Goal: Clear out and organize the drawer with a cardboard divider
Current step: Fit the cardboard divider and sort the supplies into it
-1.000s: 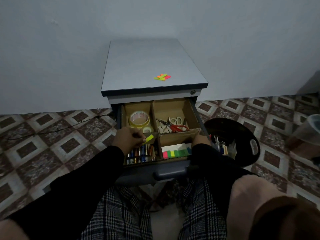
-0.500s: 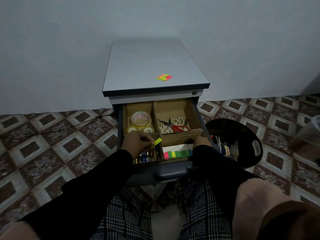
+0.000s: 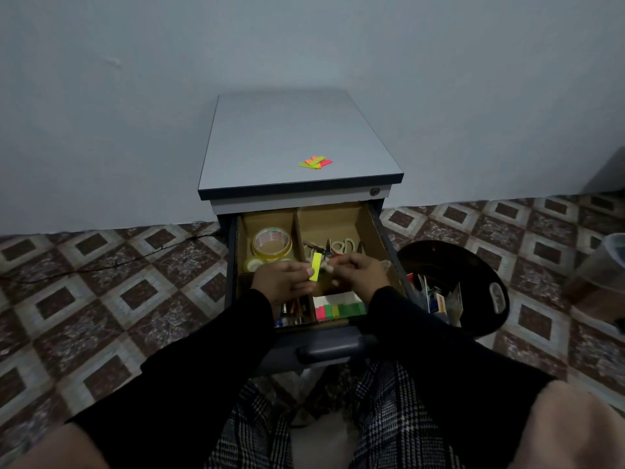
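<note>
Dim, cool, flat light; no glare, soft shadow behind the cabinet (image 3: 297, 143) on the wall (image 3: 135, 62). Wide-angle bowing at edges. Near sleeves and corners soft, noisy.

One open grey drawer (image 3: 324, 346) with one brown cardboard divider (image 3: 297, 228) making four compartments. Two clear tape rolls (image 3: 271, 243), one large, one small. One loose yellow sticky flag (image 3: 316, 267) held up. One small pile of neon flags (image 3: 315, 162) on the cabinet top. Two hands (image 3: 282, 280).

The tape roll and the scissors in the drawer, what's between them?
In the head view, an upright cardboard divider wall separates the tape roll from the scissors.
</note>
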### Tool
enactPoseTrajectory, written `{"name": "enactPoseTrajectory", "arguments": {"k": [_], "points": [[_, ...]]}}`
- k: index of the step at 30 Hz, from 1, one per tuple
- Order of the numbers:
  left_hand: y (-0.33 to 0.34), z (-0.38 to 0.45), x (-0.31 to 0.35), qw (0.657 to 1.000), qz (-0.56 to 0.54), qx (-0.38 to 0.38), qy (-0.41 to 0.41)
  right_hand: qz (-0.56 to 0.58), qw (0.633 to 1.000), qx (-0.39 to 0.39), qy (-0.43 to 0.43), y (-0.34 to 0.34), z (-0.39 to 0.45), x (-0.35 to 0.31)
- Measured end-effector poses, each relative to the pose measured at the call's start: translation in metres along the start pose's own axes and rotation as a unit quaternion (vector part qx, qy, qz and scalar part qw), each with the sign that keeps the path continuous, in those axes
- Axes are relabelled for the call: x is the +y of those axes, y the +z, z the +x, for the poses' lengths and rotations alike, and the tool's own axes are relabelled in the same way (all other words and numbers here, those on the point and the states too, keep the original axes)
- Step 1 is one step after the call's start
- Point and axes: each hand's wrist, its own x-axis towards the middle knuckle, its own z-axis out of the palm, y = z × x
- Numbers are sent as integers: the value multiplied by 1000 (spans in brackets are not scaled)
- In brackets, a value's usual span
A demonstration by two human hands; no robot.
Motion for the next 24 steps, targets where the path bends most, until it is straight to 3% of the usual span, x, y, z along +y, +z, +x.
{"name": "enactPoseTrajectory", "arguments": {"k": [3, 6, 11, 13, 15, 18, 20, 24], "points": [[7, -2, 1, 1000, -11, -9, 5, 97, 995, -10, -4, 10, -7, -6], [11, -3, 1, 1000, -26, -10, 11, 112, 994, -4, -5, 12, -10, -8], [17, -7, -2, 999, -15, -29, 23, 72, 997, 15, -15, 5, -5, -6], [12, -2, -6, 995, 74, 6, 72, 5, 999, 38, -7, -4, 0, -8], [-4, 5, -11, 955, 244, 60, 154, -115, 990, 83, -6, -22, 11, -6], [-40, 10, -23, 825, 497, 109, 248, -306, 941, 143, 1, -50, 23, -2], [-61, 10, -31, 764, 577, 126, 261, -411, 900, 141, 33, -61, 24, -1], [-92, 13, -45, 696, 658, 157, 241, -524, 840, 99, 105, -57, 19, -1]]}}
